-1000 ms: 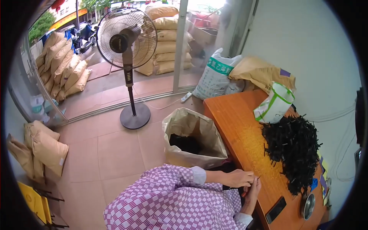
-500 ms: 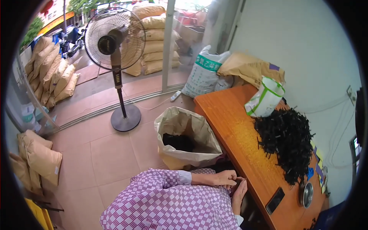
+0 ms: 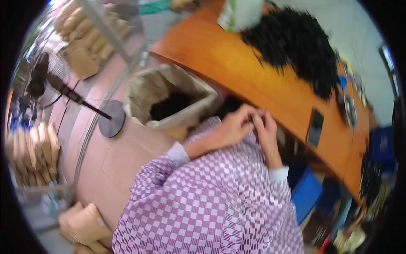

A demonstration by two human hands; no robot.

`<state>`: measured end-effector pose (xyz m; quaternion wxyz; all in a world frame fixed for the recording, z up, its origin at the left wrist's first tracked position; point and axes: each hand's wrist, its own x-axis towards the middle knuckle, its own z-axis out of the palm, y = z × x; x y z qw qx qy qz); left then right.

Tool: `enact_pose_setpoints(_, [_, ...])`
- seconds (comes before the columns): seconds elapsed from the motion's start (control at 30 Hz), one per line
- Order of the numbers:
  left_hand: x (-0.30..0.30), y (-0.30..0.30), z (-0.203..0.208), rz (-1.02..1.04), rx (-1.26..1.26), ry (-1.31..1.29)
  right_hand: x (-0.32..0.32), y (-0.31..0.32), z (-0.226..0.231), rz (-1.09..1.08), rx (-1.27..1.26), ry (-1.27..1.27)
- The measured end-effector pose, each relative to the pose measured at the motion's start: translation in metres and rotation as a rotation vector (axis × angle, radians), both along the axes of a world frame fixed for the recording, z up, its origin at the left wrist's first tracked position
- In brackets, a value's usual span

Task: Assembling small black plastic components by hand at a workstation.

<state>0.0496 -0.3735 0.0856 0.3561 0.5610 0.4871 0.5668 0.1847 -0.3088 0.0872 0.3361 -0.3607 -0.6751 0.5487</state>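
My left hand point(image 3: 234, 126) and my right hand point(image 3: 266, 131) meet at the near edge of the orange wooden table point(image 3: 207, 55). Their fingers are bent and pressed together, and whatever is between them is too small and blurred to make out. On the tabletop beyond lies a heap of thin black pieces point(image 3: 292, 46). Left of my hands stands an open-topped brown paper sack point(image 3: 137, 99), with a dark mass of black pieces point(image 3: 171, 105) inside.
A dark phone point(image 3: 315, 128) and a round metal bowl point(image 3: 350, 111) lie on the table's right part. A white-green bag point(image 3: 243, 15) stands by the heap. The fan's round base point(image 3: 112, 119) is on the floor, left. Stuffed brown sacks point(image 3: 89, 224) sit lower left.
The view has swung to the right and blurred, showing more of the table's right side and a blue container below. My hands stay together at the table edge, slightly closer to each other.
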Motion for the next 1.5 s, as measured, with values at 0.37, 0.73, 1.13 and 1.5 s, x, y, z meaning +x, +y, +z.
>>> enact_pose_setpoints(0.37, [-0.012,0.003,0.014,-0.122,-0.209,-0.169,0.022,-0.017,0.017,0.095,-0.269,0.172])
enact_pose_setpoints(0.73, [0.0,-0.003,0.014,-0.034,-0.097,-0.019,0.023,-0.03,0.013,0.079,-0.216,0.143])
enact_pose_setpoints(1.13, [0.01,-0.001,0.021,0.073,0.013,0.253,0.015,-0.034,0.017,0.075,-0.305,0.3])
enact_pose_setpoints(1.5, [0.011,-0.001,0.017,0.135,0.156,0.488,0.017,-0.036,0.012,0.09,-0.412,0.276])
